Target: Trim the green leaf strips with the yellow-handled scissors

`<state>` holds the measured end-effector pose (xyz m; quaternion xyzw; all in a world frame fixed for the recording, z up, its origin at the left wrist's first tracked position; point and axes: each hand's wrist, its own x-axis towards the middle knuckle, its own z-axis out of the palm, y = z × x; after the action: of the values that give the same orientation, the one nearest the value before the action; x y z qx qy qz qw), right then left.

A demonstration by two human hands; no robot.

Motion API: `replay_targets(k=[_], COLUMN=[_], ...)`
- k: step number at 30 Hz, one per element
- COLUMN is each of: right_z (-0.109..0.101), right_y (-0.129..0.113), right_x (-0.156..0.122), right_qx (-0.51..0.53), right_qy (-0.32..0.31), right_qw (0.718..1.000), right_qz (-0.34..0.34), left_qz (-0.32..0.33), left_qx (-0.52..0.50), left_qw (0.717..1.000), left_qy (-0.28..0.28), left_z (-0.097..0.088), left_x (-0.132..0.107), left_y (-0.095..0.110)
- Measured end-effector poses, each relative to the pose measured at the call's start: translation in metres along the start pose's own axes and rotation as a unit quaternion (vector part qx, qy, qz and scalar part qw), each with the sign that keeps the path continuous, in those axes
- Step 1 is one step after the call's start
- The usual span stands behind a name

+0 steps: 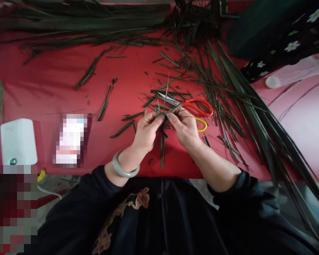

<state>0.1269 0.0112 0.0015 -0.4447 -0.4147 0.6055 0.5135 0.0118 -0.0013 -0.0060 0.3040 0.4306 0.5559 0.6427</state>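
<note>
Both of my hands meet over the red table, pinching a small bundle of green leaf strips between thumbs and fingers. My left hand, with a pale bangle on its wrist, grips the strips from the left. From the other side, my right hand is closed on them too. Thin strip ends stick up and out, and one longer piece hangs down. Just beyond my fingers lie red-handled scissors, blades pointing left. A yellow handle loop shows beside my right hand, the rest of it hidden.
Cut leaf scraps litter the red table. Long leaves run down the right side, and more leaves lie along the back. A white box and a blurred-out phone are at left. A clear bottle lies at right.
</note>
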Motion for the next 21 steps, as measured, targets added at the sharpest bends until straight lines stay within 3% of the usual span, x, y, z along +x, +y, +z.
replay_targets(k=[12,21], right_z=[-0.0088,-0.0067], right_y=[0.0021,0.0034], right_x=[0.0030,0.0024], right_qx=[-0.147,-0.050], right_qy=[-0.013,-0.013], right_qw=[0.988,0.999], right_qz=[-0.050,-0.012], left_qz=[0.013,0.001], left_qx=[0.101,0.038], left_qw=[0.995,0.999], left_qy=[-0.008,-0.020], left_z=[-0.0056,-0.0034], left_x=[0.0024,0.0026], left_y=[0.0036,0.0015])
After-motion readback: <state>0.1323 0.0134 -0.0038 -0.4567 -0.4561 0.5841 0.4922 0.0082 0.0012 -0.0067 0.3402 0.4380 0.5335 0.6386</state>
